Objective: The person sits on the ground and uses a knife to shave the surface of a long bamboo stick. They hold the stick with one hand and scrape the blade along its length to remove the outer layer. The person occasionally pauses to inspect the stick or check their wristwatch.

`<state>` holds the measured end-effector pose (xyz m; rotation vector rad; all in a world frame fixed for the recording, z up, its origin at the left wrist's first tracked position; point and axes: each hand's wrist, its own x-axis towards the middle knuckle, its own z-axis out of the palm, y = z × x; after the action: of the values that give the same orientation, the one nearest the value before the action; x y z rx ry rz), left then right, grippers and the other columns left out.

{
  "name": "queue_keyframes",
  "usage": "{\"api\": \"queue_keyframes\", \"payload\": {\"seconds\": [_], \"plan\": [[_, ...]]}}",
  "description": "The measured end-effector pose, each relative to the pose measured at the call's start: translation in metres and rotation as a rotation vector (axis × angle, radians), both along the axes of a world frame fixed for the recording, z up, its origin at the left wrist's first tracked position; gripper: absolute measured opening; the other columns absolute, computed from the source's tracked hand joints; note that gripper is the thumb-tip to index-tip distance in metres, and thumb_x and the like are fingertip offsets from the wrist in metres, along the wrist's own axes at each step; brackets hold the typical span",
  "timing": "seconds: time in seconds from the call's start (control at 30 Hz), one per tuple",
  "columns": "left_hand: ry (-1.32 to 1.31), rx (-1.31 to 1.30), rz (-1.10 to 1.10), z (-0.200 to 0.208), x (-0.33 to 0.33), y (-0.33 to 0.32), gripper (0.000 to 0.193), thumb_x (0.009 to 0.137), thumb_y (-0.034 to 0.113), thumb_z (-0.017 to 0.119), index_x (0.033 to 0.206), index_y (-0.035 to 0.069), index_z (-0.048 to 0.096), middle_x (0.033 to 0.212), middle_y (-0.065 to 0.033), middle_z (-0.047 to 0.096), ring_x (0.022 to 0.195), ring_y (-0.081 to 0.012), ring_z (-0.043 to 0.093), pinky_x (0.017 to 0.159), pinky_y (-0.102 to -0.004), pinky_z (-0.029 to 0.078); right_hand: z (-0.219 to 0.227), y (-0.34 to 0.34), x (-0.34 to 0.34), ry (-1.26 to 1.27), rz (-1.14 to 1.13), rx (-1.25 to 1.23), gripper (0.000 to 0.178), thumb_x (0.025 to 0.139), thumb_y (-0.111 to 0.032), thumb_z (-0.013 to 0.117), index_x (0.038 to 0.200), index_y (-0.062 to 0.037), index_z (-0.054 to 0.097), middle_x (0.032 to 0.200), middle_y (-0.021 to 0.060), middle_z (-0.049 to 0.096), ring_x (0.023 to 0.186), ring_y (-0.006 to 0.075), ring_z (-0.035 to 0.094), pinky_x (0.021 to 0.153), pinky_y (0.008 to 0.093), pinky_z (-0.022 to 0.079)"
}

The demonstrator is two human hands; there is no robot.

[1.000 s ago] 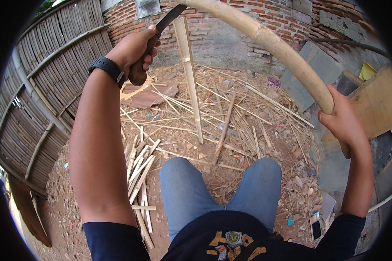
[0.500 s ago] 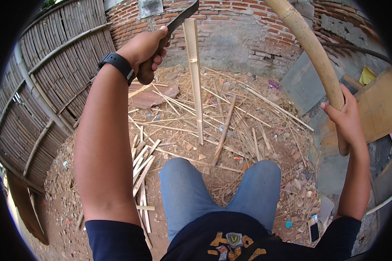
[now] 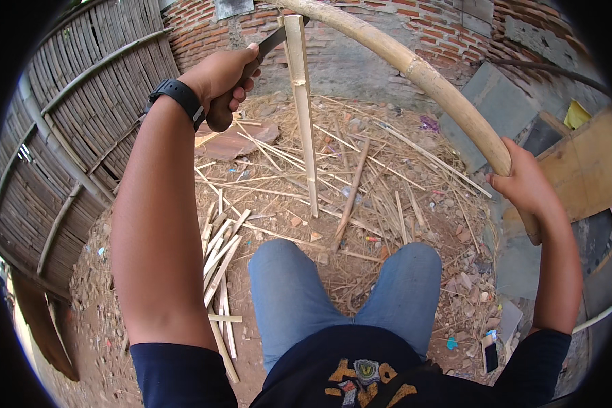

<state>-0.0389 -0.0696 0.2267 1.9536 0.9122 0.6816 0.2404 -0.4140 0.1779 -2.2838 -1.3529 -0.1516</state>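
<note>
My left hand is closed around the wooden handle of a machete. The dark blade lies across the upper end of an upright split bamboo length, its tip showing just past the far side. That bamboo stands nearly vertical, its lower end at the dirt. In my right hand is a thick bamboo pole, gripped near its lower end. It slants up and left, its far part above the machete and the bamboo's top. Whether pole and blade touch, I cannot tell.
Split bamboo strips lie heaped left of my knees, with more scattered ahead. A brown stick rests among them. A woven bamboo fence stands left, a brick wall ahead. Boards and sheets lean at right; a phone-like object lies lower right.
The pole in my right hand has swung down to the left, over the bamboo's top. The machete has moved slightly down, its blade now across the upright bamboo's upper end.
</note>
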Motion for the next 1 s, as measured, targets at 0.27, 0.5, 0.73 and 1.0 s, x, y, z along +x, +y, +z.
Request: {"api": "queue_keyframes", "payload": {"seconds": [0.27,0.5,0.73,1.0], "plan": [[-0.033,-0.032,-0.011,-0.015,0.003,0.004,0.053,0.099,0.052,0.042,0.106,0.002,0.057,0.069,0.0015,0.049,0.048,-0.0068,0.041,0.043,-0.0235,0.036,-0.029,0.001,0.002,0.125,0.008,0.16,0.04,0.073,-0.011,0.074,0.107,0.0025,0.059,0.085,0.008,0.06,0.081,0.0176,0.058,0.074,0.0326,0.047],[-0.036,-0.039,-0.017,-0.019,0.001,0.015,0.053,0.098,0.053,0.042,0.108,0.003,0.058,0.071,0.0011,0.05,0.049,-0.0073,0.041,0.045,-0.025,0.037,-0.005,0.006,0.006,0.173,-0.022,0.474,0.043,0.081,-0.015,0.073,0.117,0.0009,0.056,0.08,0.0019,0.054,0.066,0.0088,0.051,0.058,0.0259,0.044],[-0.053,0.013,-0.042,-0.026,0.006,0.016,0.052,0.098,0.053,0.043,0.105,0.003,0.057,0.073,0.0015,0.048,0.051,-0.0063,0.041,0.044,-0.0238,0.037,-0.023,0.02,0.006,0.115,-0.018,0.413,0.048,0.08,-0.016,0.071,0.12,0.0018,0.052,0.083,0.009,0.059,0.071,0.0162,0.057,0.064,0.0314,0.047],[0.048,-0.058,-0.063,-0.044,0.011,0.018,0.054,0.099,0.051,0.041,0.107,0.0,0.056,0.069,0.0002,0.048,0.048,-0.0071,0.041,0.043,-0.0242,0.038,-0.047,0.012,0.002,-0.001,-0.062,-0.055,0.046,0.073,-0.009,0.07,0.114,0.0027,0.052,0.091,0.0261,0.063,0.088,0.0358,0.064,0.078,0.0403,0.048]]}}
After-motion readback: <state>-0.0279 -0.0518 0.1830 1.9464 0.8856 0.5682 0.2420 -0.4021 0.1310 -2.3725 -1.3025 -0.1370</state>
